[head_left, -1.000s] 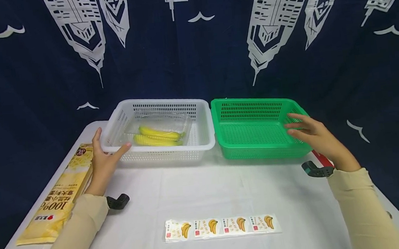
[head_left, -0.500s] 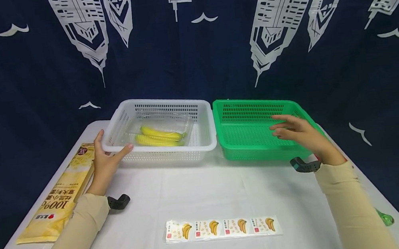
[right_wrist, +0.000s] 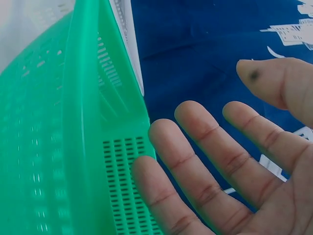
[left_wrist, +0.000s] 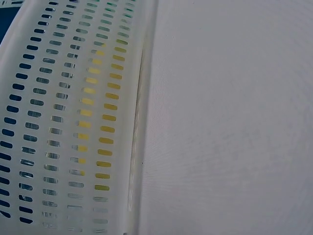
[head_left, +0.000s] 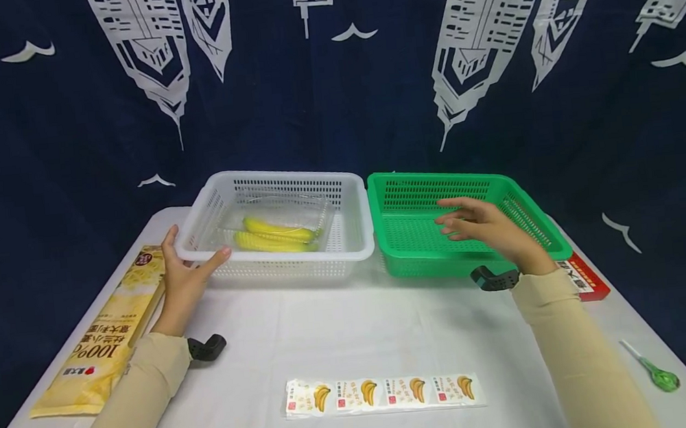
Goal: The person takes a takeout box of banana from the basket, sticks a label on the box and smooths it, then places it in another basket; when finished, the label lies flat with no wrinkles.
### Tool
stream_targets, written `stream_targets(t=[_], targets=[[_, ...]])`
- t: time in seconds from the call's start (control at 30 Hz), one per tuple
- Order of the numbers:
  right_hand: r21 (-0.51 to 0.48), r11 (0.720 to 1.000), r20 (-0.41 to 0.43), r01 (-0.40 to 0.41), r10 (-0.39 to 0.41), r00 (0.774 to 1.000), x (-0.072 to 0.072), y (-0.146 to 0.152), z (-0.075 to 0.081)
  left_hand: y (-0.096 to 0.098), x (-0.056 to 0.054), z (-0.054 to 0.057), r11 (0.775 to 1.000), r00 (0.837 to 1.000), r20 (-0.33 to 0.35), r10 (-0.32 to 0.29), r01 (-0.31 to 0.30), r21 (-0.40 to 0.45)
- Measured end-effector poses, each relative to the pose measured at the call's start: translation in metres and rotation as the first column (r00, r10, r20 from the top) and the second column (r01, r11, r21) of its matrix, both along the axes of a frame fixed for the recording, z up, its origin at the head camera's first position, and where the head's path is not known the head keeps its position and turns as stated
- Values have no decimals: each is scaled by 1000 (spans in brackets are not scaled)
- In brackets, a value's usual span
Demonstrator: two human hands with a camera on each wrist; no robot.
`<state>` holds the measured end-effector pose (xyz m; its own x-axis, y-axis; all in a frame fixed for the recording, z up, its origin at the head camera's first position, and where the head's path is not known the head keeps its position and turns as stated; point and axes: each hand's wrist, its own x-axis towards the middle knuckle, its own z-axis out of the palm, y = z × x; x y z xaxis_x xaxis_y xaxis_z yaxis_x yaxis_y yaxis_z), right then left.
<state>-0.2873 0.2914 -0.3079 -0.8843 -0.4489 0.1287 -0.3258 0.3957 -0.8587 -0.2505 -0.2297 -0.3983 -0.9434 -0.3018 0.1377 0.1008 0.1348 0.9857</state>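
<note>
My left hand [head_left: 184, 277] is at the front left corner of the white basket [head_left: 298, 263], thumb over the front rim and index finger pointing up along the left side. Inside that basket, a clear plastic box [head_left: 317, 206] holds yellow bananas [head_left: 277, 237]. The left wrist view shows the basket's slotted wall [left_wrist: 63, 132] and no fingers. My right hand [head_left: 487, 228] hovers over the green basket [head_left: 435, 264], holding nothing. In the right wrist view its fingers [right_wrist: 195, 166] are extended and spread beside the basket's wall.
A yellow pasta bag [head_left: 101, 340] lies at the left table edge. A strip of banana labels [head_left: 385, 392] lies at the front. A red box [head_left: 588, 280] sits beside the green basket. Nearer on the right is a green lollipop [head_left: 662, 376]. A dark blue patterned cloth [head_left: 332, 105] hangs behind.
My right hand has moved left from the green basket's right side to over its middle, uncovering the red box and the lollipop. My left hand has kept its place at the white basket.
</note>
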Motion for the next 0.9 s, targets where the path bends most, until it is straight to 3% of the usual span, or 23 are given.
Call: stream_targets(t=[0.4, 0.9], targets=[[45, 999, 30, -16, 15, 999, -12, -31, 2, 0, -1, -1, 1000, 1000, 25, 3, -2, -3], [1, 1000, 87, -25, 24, 996, -31, -69, 3, -2, -3, -4, 999, 1000, 18, 8, -8, 38]])
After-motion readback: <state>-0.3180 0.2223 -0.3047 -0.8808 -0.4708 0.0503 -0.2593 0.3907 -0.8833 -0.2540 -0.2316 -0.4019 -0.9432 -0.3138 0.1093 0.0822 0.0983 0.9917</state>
